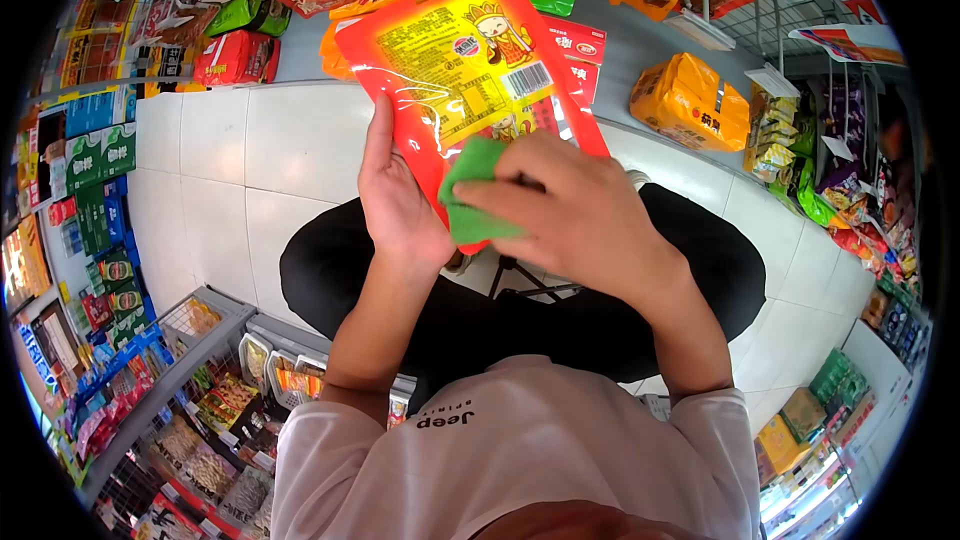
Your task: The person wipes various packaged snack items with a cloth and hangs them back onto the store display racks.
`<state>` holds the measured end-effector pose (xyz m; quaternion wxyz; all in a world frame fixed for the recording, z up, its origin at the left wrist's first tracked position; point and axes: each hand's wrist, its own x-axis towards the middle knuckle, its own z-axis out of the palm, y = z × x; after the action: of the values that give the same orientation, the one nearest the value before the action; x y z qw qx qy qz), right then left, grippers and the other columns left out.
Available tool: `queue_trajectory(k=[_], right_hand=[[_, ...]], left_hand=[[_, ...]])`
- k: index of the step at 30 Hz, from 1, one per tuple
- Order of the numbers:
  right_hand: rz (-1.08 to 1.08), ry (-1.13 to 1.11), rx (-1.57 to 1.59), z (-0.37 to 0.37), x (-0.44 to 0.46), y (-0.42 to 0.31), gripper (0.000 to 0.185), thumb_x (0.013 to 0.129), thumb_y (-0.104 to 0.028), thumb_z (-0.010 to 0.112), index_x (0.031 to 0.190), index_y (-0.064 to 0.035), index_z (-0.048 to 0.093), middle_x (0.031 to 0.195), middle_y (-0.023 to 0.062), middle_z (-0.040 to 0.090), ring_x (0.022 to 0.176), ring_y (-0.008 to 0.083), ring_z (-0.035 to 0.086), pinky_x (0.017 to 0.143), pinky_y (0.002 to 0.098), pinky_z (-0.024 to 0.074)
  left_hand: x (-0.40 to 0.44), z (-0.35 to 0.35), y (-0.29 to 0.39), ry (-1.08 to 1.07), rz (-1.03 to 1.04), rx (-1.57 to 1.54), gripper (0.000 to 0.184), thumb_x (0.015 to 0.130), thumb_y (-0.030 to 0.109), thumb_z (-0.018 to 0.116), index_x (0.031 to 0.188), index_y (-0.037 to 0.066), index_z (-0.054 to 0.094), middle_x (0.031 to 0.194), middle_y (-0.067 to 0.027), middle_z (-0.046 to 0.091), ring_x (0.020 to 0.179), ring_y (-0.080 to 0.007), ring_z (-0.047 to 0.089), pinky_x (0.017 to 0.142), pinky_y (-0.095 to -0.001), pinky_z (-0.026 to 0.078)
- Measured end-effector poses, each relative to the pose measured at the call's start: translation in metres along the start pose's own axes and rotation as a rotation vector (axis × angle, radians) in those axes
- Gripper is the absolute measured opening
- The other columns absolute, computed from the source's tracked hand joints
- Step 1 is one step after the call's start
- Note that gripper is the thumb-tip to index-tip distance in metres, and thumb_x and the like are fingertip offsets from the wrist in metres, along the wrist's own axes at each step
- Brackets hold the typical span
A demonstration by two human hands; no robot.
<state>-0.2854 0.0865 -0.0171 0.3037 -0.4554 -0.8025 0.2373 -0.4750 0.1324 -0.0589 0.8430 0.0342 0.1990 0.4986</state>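
A red and yellow snack packet (440, 70) is held up in front of me, its printed back with a barcode and a cartoon figure facing me. My left hand (402, 202) grips its lower left edge, thumb along the side and the other fingers hidden behind it. In my right hand (585, 210) is a folded green cloth (475, 185), pressed against or just over the packet's lower part. The fingers of that hand are bent round the cloth and slightly blurred.
A grey shelf (620, 90) with hanging packets runs ahead of me. An orange packet (690, 102) lies on it at right, a red packet (238, 58) at left. More goods fill a rack (210, 340) behind left. Pale floor tiles (215, 140) surround my knees.
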Motion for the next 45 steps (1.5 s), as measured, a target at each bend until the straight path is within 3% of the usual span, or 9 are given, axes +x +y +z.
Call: queue_trajectory(k=[3, 4, 14, 20, 23, 27, 36, 39, 45], right_hand=[[0.095, 0.092, -0.057, -0.005, 0.003, 0.007, 0.049, 0.07, -0.015, 0.086, 0.117, -0.0146, 0.076, 0.096, 0.0033, 0.06, 0.087, 0.0237, 0.066, 0.071, 0.0368, 0.0565], [0.124, 0.128, -0.075, -0.007, 0.004, 0.01, 0.046, 0.072, -0.015, 0.086, 0.116, -0.014, 0.075, 0.097, 0.0037, 0.06, 0.088, 0.0235, 0.067, 0.071, 0.0367, 0.0571], [0.36, 0.374, -0.129, -0.03, 0.003, 0.031, 0.033, 0.086, -0.009, 0.079, 0.119, -0.0079, 0.076, 0.099, 0.0114, 0.065, 0.086, 0.0299, 0.069, 0.076, 0.0386, 0.0564], [0.29, 0.27, 0.041, -0.033, 0.002, 0.024, 0.038, 0.082, -0.006, 0.079, 0.12, -0.0061, 0.075, 0.098, 0.0101, 0.064, 0.087, 0.0266, 0.067, 0.076, 0.0356, 0.0539], [0.134, 0.128, 0.053, -0.035, -0.002, 0.021, 0.044, 0.074, -0.008, 0.082, 0.118, -0.0096, 0.076, 0.096, 0.008, 0.062, 0.087, 0.0265, 0.066, 0.075, 0.0362, 0.0542], [0.0, -0.036, 0.063, -0.032, -0.004, 0.009, 0.04, 0.073, -0.019, 0.086, 0.11, -0.0135, 0.072, 0.096, 0.003, 0.059, 0.088, 0.0233, 0.067, 0.072, 0.0369, 0.0571], [0.261, 0.286, -0.237, -0.053, -0.004, 0.038, 0.031, 0.085, -0.013, 0.081, 0.116, -0.0145, 0.076, 0.098, 0.0059, 0.063, 0.087, 0.0264, 0.067, 0.072, 0.0405, 0.0538], [0.234, 0.289, -0.278, -0.059, -0.005, 0.039, 0.038, 0.087, -0.003, 0.076, 0.124, -0.0069, 0.075, 0.1, 0.0086, 0.062, 0.086, 0.0258, 0.064, 0.076, 0.0347, 0.0517], [0.138, 0.235, -0.191, -0.059, -0.003, 0.035, 0.039, 0.082, -0.002, 0.076, 0.121, -0.0069, 0.075, 0.097, 0.009, 0.062, 0.084, 0.0234, 0.063, 0.074, 0.0332, 0.051]], left_hand=[[-0.001, 0.001, -0.003, 0.024, -0.069, -0.142, 0.056, 0.115, 0.04, 0.033, 0.156, 0.003, 0.043, 0.158, -0.0194, 0.051, 0.141, -0.0357, 0.053, 0.121, -0.0532, 0.039], [-0.002, 0.006, -0.005, 0.041, -0.08, -0.103, 0.055, 0.114, 0.042, 0.041, 0.154, 0.005, 0.044, 0.154, -0.0165, 0.055, 0.137, -0.0333, 0.058, 0.118, -0.0521, 0.044], [-0.009, 0.011, -0.004, 0.072, -0.099, -0.025, 0.053, 0.114, 0.04, 0.041, 0.153, 0.005, 0.045, 0.152, -0.0168, 0.057, 0.137, -0.0338, 0.059, 0.113, -0.0536, 0.05], [-0.007, 0.006, 0.001, 0.036, -0.105, -0.122, 0.053, 0.114, 0.04, 0.042, 0.154, 0.004, 0.045, 0.153, -0.0176, 0.056, 0.138, -0.0352, 0.058, 0.115, -0.0542, 0.047], [-0.006, 0.008, -0.001, 0.021, -0.108, -0.15, 0.054, 0.115, 0.039, 0.04, 0.154, 0.004, 0.045, 0.155, -0.0187, 0.053, 0.141, -0.0365, 0.055, 0.118, -0.055, 0.044], [-0.005, 0.006, 0.002, 0.036, -0.119, -0.17, 0.053, 0.115, 0.039, 0.039, 0.155, 0.004, 0.044, 0.157, -0.0187, 0.052, 0.141, -0.0369, 0.054, 0.119, -0.0555, 0.043], [-0.008, 0.005, 0.002, -0.003, -0.186, -0.182, 0.05, 0.115, 0.036, 0.039, 0.153, 0.004, 0.048, 0.154, -0.0182, 0.056, 0.139, -0.036, 0.057, 0.117, -0.0551, 0.046], [-0.009, 0.006, 0.003, -0.004, -0.208, -0.161, 0.049, 0.115, 0.035, 0.039, 0.152, 0.004, 0.048, 0.153, -0.0186, 0.056, 0.139, -0.0359, 0.057, 0.116, -0.0554, 0.046], [-0.011, 0.009, 0.004, 0.021, -0.168, -0.084, 0.049, 0.115, 0.035, 0.04, 0.151, 0.002, 0.048, 0.151, -0.0193, 0.057, 0.137, -0.0359, 0.058, 0.114, -0.0558, 0.049]])
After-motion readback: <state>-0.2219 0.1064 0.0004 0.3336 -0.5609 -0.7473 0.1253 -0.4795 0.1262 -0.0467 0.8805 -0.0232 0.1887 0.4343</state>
